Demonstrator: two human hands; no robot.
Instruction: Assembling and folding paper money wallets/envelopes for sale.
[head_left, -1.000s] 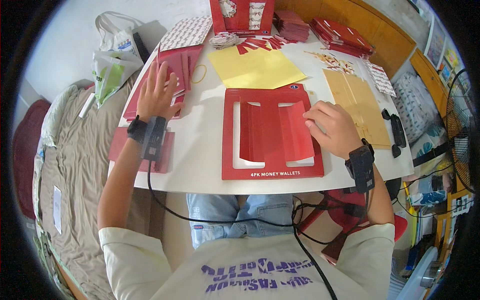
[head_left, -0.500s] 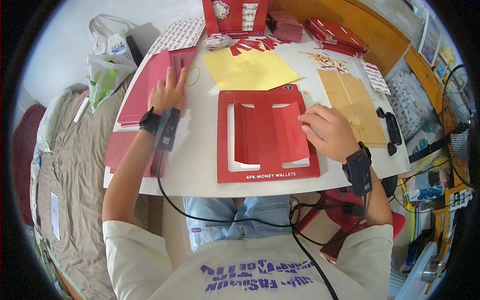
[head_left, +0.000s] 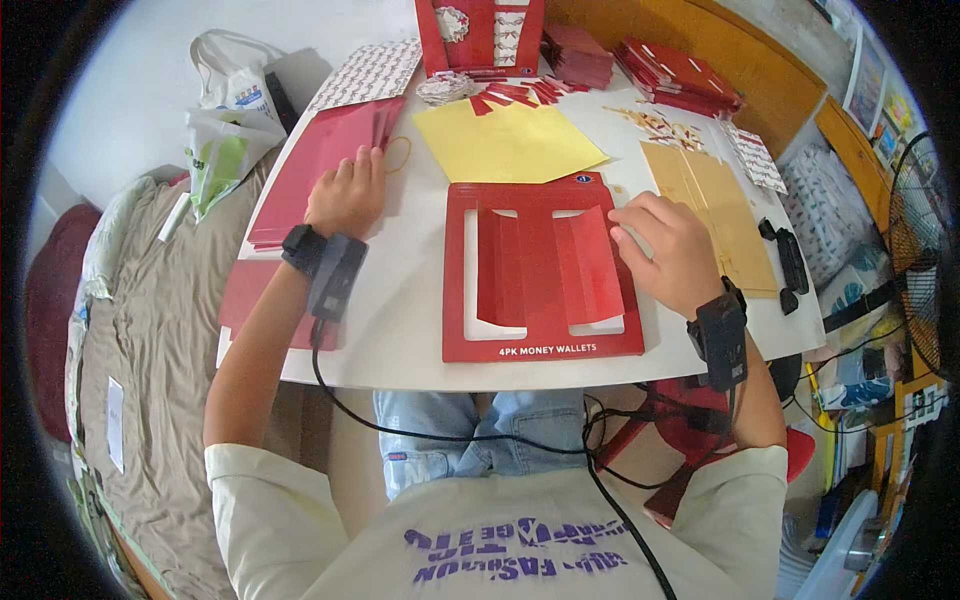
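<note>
Two hands: left hand [head_left: 347, 190] on red envelopes [head_left: 318, 160], right hand [head_left: 667, 246] on red card frame [head_left: 541, 272].

Left hand's [head_left: 345, 193] fingertips hidden among red sheets [head_left: 320, 165]; red display box [head_left: 480, 35] cut off at top edge.

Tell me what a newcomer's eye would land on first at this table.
First, the big red card frame with its cut-out windows, lying flat in the middle of the white table; the right hand rests on its right edge. Just behind it lies a bright yellow sheet. To the left, the left hand presses on a stack of red envelopes.
</note>
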